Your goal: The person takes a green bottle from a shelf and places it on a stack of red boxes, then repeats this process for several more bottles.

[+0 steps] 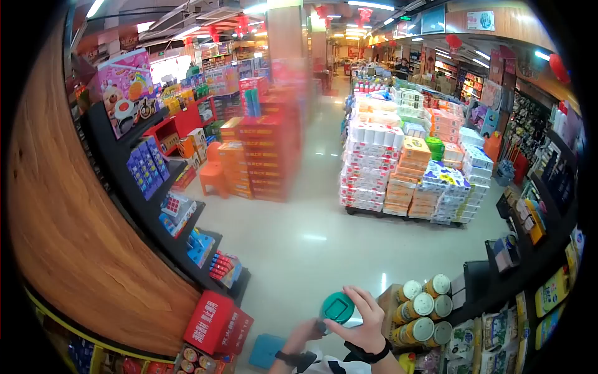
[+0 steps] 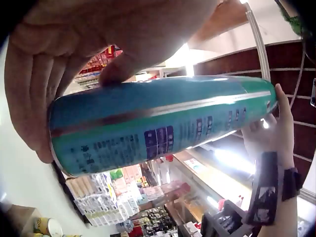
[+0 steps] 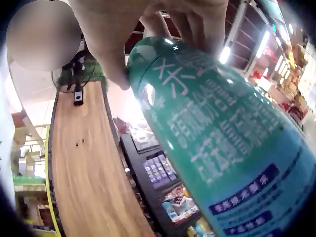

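Observation:
A tall green-and-blue printed can [image 2: 163, 123] is held between both hands; its green top [image 1: 338, 308] faces up in the head view. My left hand [image 1: 304, 333] grips the can's blue bottom end, its fingers curled round the base in the left wrist view [image 2: 98, 44]. The right hand [image 1: 367, 318] holds the green top end, thumb on one side and fingers on the other, as the right wrist view shows around the can [image 3: 222, 123]. Both wrists wear dark bands.
Yellow tins with white lids [image 1: 423, 304] stand in a carton at the right. Dark shelves of goods [image 1: 174, 206] line the left, beside a red box [image 1: 212, 322]. Stacked paper packs [image 1: 405, 168] and red cartons [image 1: 265, 153] stand farther ahead on the shiny floor [image 1: 293, 249].

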Tool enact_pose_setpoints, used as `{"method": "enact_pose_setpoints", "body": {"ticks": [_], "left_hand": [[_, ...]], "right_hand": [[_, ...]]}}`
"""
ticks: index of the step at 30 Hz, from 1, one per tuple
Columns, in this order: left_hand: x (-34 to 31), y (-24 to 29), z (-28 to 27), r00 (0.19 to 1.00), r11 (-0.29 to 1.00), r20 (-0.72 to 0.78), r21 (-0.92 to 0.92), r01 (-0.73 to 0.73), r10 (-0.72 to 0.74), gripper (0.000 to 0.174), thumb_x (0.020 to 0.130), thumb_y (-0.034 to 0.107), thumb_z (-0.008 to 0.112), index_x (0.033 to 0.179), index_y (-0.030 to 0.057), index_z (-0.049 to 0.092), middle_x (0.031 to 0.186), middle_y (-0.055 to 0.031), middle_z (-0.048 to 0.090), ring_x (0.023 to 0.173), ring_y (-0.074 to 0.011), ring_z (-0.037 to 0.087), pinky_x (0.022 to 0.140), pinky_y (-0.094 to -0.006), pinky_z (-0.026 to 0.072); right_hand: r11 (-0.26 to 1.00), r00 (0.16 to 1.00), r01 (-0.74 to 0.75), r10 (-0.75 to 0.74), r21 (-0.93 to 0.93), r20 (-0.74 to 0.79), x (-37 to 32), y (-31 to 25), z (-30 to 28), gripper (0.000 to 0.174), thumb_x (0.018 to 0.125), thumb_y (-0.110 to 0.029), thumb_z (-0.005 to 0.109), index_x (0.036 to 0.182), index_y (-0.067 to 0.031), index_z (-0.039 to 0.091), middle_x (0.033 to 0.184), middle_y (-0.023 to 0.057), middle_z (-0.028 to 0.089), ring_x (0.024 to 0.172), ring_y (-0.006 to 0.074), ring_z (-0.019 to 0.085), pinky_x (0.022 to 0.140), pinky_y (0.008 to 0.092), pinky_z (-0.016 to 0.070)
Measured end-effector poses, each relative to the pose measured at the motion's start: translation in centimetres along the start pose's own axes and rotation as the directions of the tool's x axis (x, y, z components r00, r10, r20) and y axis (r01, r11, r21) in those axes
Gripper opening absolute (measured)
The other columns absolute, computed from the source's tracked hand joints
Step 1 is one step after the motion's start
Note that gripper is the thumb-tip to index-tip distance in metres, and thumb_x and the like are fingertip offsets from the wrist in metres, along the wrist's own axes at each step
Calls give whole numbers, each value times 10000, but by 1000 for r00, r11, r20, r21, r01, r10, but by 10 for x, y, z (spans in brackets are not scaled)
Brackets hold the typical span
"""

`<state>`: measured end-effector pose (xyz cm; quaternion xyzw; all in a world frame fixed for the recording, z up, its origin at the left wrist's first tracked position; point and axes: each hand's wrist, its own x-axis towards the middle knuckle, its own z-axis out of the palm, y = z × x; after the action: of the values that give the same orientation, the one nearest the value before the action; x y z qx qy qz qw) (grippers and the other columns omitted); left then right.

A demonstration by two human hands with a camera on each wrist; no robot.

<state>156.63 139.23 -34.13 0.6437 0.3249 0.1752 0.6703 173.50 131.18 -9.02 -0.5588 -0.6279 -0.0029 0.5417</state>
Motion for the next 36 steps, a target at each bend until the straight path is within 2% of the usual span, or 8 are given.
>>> {"method": "enact_pose_setpoints", "body": {"ticks": [2,4,8,17,24,26,33,36], "left_hand": [[13,19,-16,994,993,-52,-61,96,-100,316,914,265,613,1107,19,656,973,-111,704,904,-195,680,790,-363,536],[9,40,-22,963,880,-94,-436,189,-253,395,971,388,540,1062,27,671,1047,-78,692,973,-187,671,875,-353,534],[47,-10,-63,976,979,-188,-188,74,-110,391,936,376,580,1127,45,659,1053,-103,695,946,-219,679,829,-374,538],[122,44,-134,907,966,-389,-249,65,-161,426,967,367,533,1177,7,617,1121,-112,671,993,-237,668,887,-402,536],[198,81,-187,805,931,-585,-339,-134,-97,453,991,360,497,1217,-23,584,1174,-119,652,1030,-250,660,931,-424,534],[210,90,-194,777,824,-601,-527,-209,-187,367,997,278,489,1124,-41,619,1087,-146,683,981,-273,679,907,-430,544],[266,164,-220,727,769,-578,-630,-109,-370,367,999,290,494,1096,-30,645,1014,-154,704,928,-284,693,865,-426,552],[300,116,-252,728,795,-576,-603,-71,-372,386,1005,297,480,1122,-33,642,1046,-160,698,953,-278,684,876,-415,549]], "right_hand": [[998,1000,17,-16,58,-23,14,17,13,663,621,-214,892,1189,10,632,1110,171,650,948,287,681,828,363,559],[997,999,0,-2,74,33,31,31,25,656,622,-220,893,1182,8,638,1110,173,650,950,289,681,826,362,559],[990,994,5,-20,143,104,66,63,56,633,633,-232,888,1168,1,643,1106,174,654,947,298,681,817,360,561],[914,958,151,-229,377,173,188,135,126,656,706,-313,857,1248,-42,605,1146,174,637,950,317,677,799,367,563],[845,925,156,-306,512,224,281,202,164,670,709,-294,853,1271,-44,589,1186,174,626,995,331,664,828,372,556],[861,933,121,-268,494,239,299,221,173,667,706,-282,855,1266,-34,590,1173,175,633,994,338,665,833,373,554],[857,944,116,-252,503,212,361,265,188,681,629,-213,894,1214,9,624,1144,185,656,982,297,685,847,368,559],[858,953,108,-233,502,192,386,285,211,677,629,-217,895,1208,8,627,1144,181,657,980,295,686,844,366,560]]}}
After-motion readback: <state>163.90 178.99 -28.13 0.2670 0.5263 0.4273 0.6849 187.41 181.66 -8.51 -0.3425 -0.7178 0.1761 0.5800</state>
